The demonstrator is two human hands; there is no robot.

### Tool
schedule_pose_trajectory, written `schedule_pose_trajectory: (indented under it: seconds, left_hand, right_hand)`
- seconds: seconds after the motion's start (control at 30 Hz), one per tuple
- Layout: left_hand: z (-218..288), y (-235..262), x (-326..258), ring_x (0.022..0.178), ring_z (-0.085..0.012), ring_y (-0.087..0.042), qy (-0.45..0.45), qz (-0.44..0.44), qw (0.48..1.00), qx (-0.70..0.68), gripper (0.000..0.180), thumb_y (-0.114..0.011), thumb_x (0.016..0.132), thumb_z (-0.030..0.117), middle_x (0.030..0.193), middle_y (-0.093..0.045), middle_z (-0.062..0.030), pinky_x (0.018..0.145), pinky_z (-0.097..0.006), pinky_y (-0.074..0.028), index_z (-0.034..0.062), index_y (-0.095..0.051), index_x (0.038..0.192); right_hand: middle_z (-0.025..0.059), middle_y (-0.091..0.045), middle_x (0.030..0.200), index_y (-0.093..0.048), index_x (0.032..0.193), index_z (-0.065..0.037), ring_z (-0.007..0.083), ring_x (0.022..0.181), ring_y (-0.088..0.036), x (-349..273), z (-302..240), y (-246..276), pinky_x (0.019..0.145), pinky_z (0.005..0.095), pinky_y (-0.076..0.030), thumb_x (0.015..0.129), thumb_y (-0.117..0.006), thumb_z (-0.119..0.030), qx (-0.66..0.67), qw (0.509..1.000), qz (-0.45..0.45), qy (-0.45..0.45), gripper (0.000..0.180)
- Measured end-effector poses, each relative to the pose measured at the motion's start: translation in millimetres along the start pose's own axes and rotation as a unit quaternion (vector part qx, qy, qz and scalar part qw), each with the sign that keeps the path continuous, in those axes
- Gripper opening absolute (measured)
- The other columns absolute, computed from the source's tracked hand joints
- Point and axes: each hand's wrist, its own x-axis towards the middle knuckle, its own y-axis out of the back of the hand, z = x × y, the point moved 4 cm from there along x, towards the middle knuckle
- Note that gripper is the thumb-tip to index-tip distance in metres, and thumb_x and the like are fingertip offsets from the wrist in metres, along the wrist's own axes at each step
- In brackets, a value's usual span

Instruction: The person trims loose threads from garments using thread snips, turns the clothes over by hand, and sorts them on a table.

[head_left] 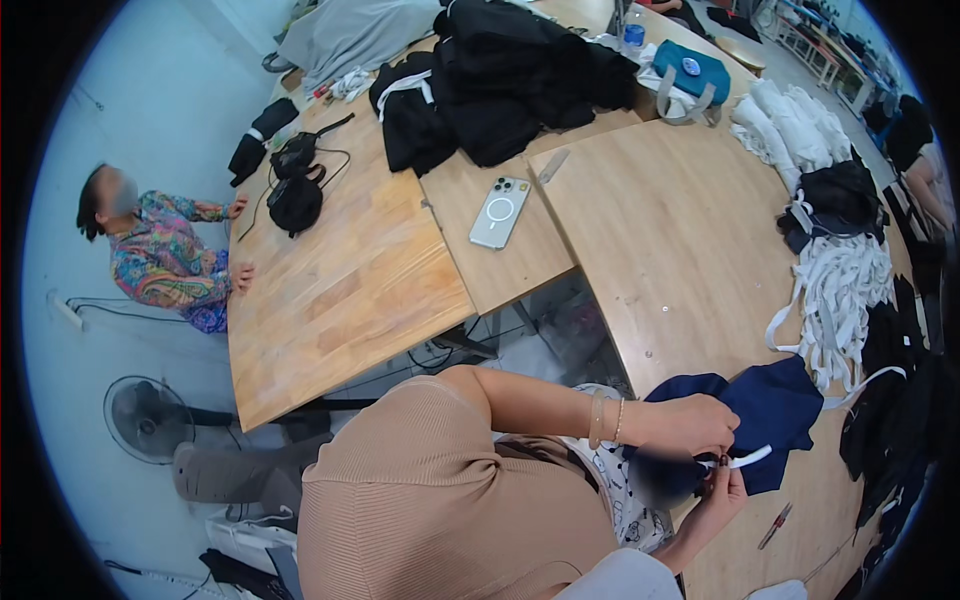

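Where the wooden table (680,230) curves toward its near edge, we take the navy cloth as our landmark.
Navy cloth (775,405): lies on the table's near edge, partly under both hands.
White strap (750,458): we see a short white end jutting out over the cloth's lower edge, toward its right side.
Left hand (690,425): rests on the cloth's left half, fingers pinched together on the strap at the cloth's lower edge.
Right hand (725,490): comes up from just below the cloth, fingertips closed on the same strap end, touching the left hand.
Small tool with red handle (775,525): lies on the table below the cloth, apart from it.
Heap of white straps (840,290): lies above the cloth and to its right.
Phone (499,212): lies face down well above and left of the cloth.
Black garments (500,85): we find them piled far above the cloth, at the table's far end.
Seated person in patterned shirt (165,260): far left of the cloth, across the table.
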Motion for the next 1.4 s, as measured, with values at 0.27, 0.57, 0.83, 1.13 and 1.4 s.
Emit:
schedule_pose_trajectory:
  seconds: [0.27,0.57,0.83,1.13,1.4]
  left_hand:
    - [-11.9,26.4,5.9,0.071,-0.0274,-0.06,0.04,-0.027,0.99,-0.13,0.015,-0.061,0.076,0.015,0.076,-0.061,-0.0109,0.062,-0.035,-0.046,0.0012,-0.068,0.075]
    - [-21.3,-11.8,12.2,0.084,-0.0257,-0.057,-0.001,-0.043,0.977,-0.209,0.013,-0.069,0.067,0.008,0.08,-0.063,-0.0082,0.072,-0.035,-0.045,0.0021,-0.067,0.079]
    - [-17.8,-4.8,14.1,0.073,-0.0261,-0.06,0.042,-0.102,0.969,-0.22,0.017,-0.072,0.07,0.014,0.073,-0.063,-0.0092,0.065,-0.036,-0.046,0.002,-0.066,0.081]
    - [-12.4,6.8,11.7,0.071,-0.0218,-0.061,0.083,-0.121,0.943,-0.299,0.025,-0.072,0.068,0.008,0.077,-0.064,-0.0098,0.062,-0.031,-0.047,0.0,-0.06,0.089]
    - [-13.8,9.1,15.6,0.067,-0.0215,-0.061,0.087,-0.097,0.948,-0.29,0.014,-0.061,0.073,0.005,0.073,-0.063,-0.01,0.059,-0.031,-0.046,-0.0006,-0.06,0.086]
  right_hand:
    - [0.006,-0.061,0.085,-0.06,0.099,0.003,0.0083,0.07,-0.056,8.1,14.3,13.7,0.061,0.0157,-0.042,0.088,-0.058,-0.008,0.057,0.998,-0.001,0.021,0.016]
    - [0.0077,-0.058,0.082,-0.058,0.093,0.003,0.0111,0.068,-0.055,-3.5,-9.2,-3.0,0.057,0.0183,-0.043,0.088,-0.059,-0.01,0.051,0.996,-0.007,0.069,0.013]
    - [0.0079,-0.056,0.076,-0.057,0.091,0.005,0.01,0.061,-0.048,-9.7,-10.4,-5.7,0.051,0.0197,-0.037,0.09,-0.055,-0.012,-0.04,0.99,0.055,0.122,0.017]
    - [0.0073,-0.051,0.085,-0.055,0.085,0.005,0.0109,0.062,-0.049,-15.9,-26.7,-15.9,0.053,0.0207,-0.04,0.089,-0.055,-0.011,-0.052,0.986,-0.035,0.157,0.016]
    - [0.0061,-0.05,0.087,-0.051,0.091,0.002,0.0106,0.066,-0.049,-12.8,-35.6,-12.3,0.057,0.0215,-0.043,0.083,-0.055,0.003,-0.173,0.977,-0.062,0.104,0.008]
